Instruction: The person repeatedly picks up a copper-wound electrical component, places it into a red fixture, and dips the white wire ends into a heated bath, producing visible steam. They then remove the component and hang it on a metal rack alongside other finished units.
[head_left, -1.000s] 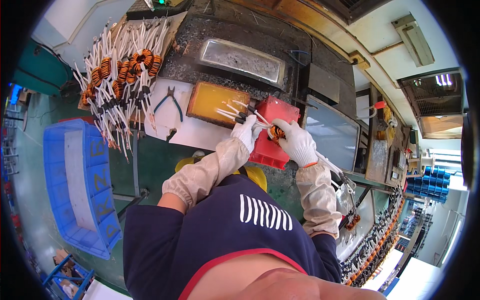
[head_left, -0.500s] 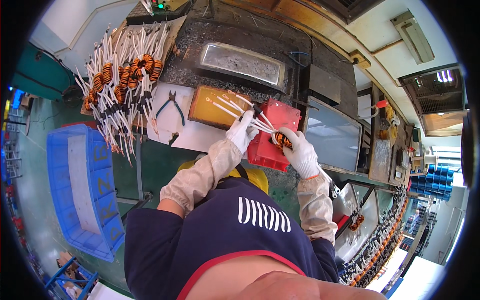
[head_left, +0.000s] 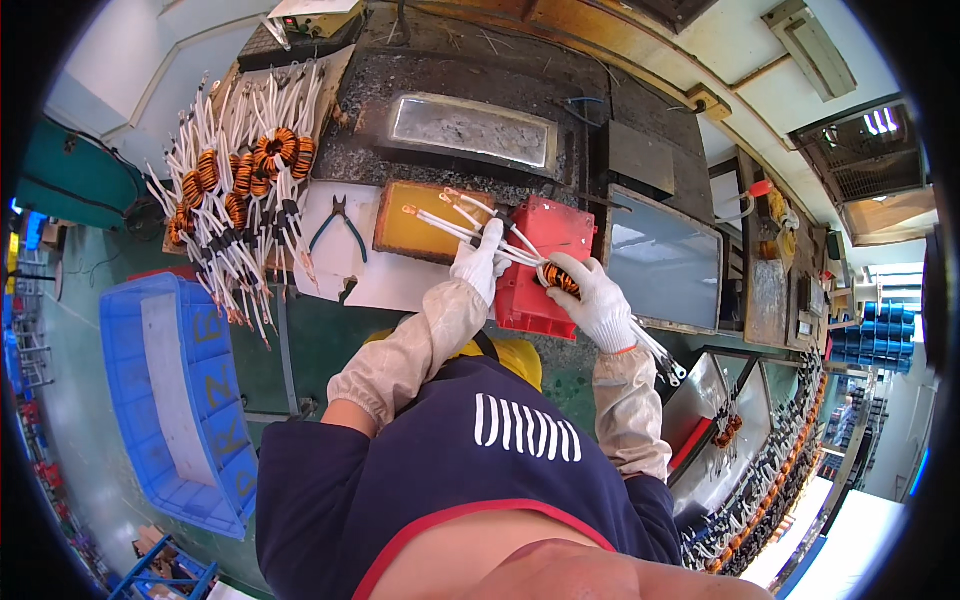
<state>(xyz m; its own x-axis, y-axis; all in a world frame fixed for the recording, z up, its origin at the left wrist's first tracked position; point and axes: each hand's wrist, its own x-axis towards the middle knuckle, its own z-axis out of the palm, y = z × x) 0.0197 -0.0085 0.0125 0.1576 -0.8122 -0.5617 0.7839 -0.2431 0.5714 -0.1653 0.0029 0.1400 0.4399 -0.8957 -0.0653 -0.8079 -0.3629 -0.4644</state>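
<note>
Two gloved hands (head_left: 478, 262) (head_left: 600, 305) held one coil (head_left: 562, 279); the bench's (head_left: 328, 272) front edge carried one pair of pliers (head_left: 340, 210), one yellow tray (head_left: 402, 236), one red box (head_left: 562, 225) (left-edge heaped coils (head_left: 303, 158) overlapped uncountably).

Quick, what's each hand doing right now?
Left hand: closed around white leads.
Right hand: closed on the orange-and-black coil those leads come from.

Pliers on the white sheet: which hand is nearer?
Left. The left hand is right of the pliers, just past the yellow tray; the right hand is farther right, holding the coil by the red box.
</note>
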